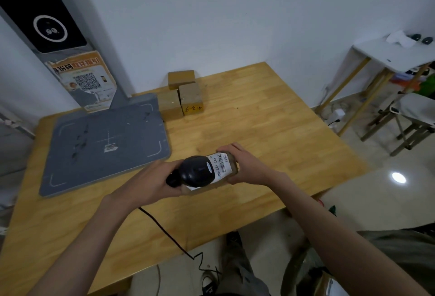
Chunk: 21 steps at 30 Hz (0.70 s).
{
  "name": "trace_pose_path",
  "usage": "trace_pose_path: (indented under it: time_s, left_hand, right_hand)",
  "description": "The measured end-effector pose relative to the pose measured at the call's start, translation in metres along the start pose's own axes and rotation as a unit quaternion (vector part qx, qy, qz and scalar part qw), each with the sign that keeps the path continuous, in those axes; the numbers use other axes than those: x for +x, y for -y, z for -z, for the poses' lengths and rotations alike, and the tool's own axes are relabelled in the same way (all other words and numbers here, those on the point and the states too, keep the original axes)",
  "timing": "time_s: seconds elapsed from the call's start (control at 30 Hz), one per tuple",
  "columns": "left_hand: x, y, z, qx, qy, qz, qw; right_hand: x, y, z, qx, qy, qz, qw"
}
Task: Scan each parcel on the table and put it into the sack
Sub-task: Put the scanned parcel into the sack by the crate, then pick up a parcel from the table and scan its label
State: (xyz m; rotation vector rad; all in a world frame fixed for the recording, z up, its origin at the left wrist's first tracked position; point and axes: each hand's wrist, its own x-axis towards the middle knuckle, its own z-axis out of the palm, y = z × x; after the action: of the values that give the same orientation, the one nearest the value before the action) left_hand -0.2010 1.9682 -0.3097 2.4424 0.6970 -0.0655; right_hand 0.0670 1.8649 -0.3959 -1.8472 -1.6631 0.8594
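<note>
A: What lies around the person on the wooden table [270, 116]?

B: A grey scanning pad [94, 149] covers the left part, its upright post [58, 36] carrying a QR poster [84, 83]. Three brown boxes [183, 98] cluster at the far edge beside the pad, touching one another. A white side table [395, 55] and a stool [414, 116] stand off to the right.

A: And the hands?

B: The left hand [153, 182] curls round the black handheld scanner [195, 171], whose cable [169, 234] trails off the near edge. The scanner's head overlaps the parcel [226, 166], hiding part of its label [220, 163].

A: The right hand [244, 166]?

B: Its fingers and thumb clamp the parcel's right end, holding it above the table, near the front.
</note>
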Motion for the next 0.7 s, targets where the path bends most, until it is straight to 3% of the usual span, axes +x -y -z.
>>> trace_pose_path:
  time_s: [0.33, 0.5, 0.7]
  left_hand:
    - [-0.013, -0.028, -0.011, 0.013, 0.016, -0.041, 0.999]
    - [0.009, -0.059, -0.041, 0.0, 0.041, -0.037, 0.998]
    - [0.045, -0.115, -0.108, -0.012, 0.133, -0.06, 0.989]
  right_hand:
    - [-0.059, 0.013, -0.003, 0.001, -0.038, -0.026, 0.999]
    - [-0.112, 0.002, -0.013, 0.01, -0.102, -0.134, 0.986]
    - [-0.199, -0.042, -0.014, 0.013, -0.13, -0.243, 0.961]
